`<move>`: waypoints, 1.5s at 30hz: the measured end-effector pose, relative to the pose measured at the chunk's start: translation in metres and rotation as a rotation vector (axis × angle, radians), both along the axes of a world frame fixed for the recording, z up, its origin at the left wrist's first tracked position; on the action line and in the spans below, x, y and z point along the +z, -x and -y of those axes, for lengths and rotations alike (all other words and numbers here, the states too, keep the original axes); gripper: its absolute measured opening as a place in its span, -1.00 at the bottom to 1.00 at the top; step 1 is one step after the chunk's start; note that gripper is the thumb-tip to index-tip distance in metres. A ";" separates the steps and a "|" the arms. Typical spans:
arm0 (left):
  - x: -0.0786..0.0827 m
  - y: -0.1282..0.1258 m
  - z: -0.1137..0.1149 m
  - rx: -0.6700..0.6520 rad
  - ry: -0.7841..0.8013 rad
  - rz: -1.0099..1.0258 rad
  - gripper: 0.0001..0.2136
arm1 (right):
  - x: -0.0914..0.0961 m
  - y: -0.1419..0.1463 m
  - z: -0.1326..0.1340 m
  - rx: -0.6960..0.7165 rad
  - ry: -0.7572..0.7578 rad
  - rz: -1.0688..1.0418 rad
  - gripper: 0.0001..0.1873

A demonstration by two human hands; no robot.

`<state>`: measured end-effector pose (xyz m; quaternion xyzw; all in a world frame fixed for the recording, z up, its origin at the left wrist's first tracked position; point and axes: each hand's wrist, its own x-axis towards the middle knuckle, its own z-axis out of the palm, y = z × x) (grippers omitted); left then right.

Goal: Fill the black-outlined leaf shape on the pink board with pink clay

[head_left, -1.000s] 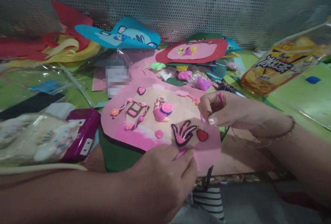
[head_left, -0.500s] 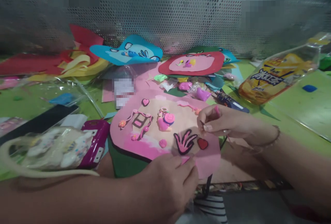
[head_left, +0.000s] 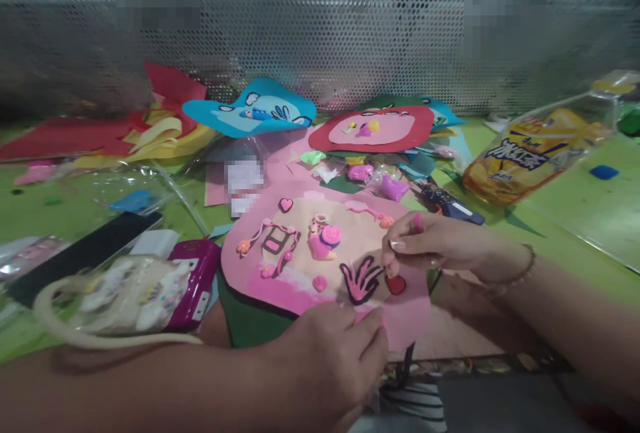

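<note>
A pink paper picture (head_left: 280, 290) lies in front of me, with clay pieces on it: a pink snail (head_left: 324, 238), a dark-edged pink plant (head_left: 360, 280), a red heart (head_left: 396, 284) and a small pink heart (head_left: 285, 205). My left hand (head_left: 340, 356) is closed at the picture's near edge, thumb and fingers pressed on the paper. Over the picture's right side, just above the red heart, my right hand (head_left: 425, 243) is closed in a pinch. What it pinches is too small to make out; a pink bit (head_left: 417, 222) shows by its fingers.
A bottle of yellow drink (head_left: 535, 150) lies tilted at right. Blue (head_left: 205, 113) and red (head_left: 320, 136) paper pictures lie behind. On the left are a purple case (head_left: 197, 280), a dark phone (head_left: 85, 253) and plastic wrapping. Wrapped clay lumps (head_left: 394, 188) sit behind the picture.
The whole view has shifted slightly, so things sit a little lower and further right. My right fingertips are now closer to the red heart and partly cover it. My left hand stays put.
</note>
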<state>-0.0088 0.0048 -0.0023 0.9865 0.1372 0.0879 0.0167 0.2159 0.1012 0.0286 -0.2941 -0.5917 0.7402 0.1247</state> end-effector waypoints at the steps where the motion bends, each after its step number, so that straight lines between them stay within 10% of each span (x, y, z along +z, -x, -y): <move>1: 0.000 0.000 0.000 -0.001 0.000 0.010 -0.68 | -0.001 0.000 0.000 -0.013 -0.009 0.007 -0.69; 45: 0.002 0.000 0.007 -0.042 0.064 -0.004 -0.73 | 0.006 0.005 0.003 -0.111 -0.349 0.316 -0.70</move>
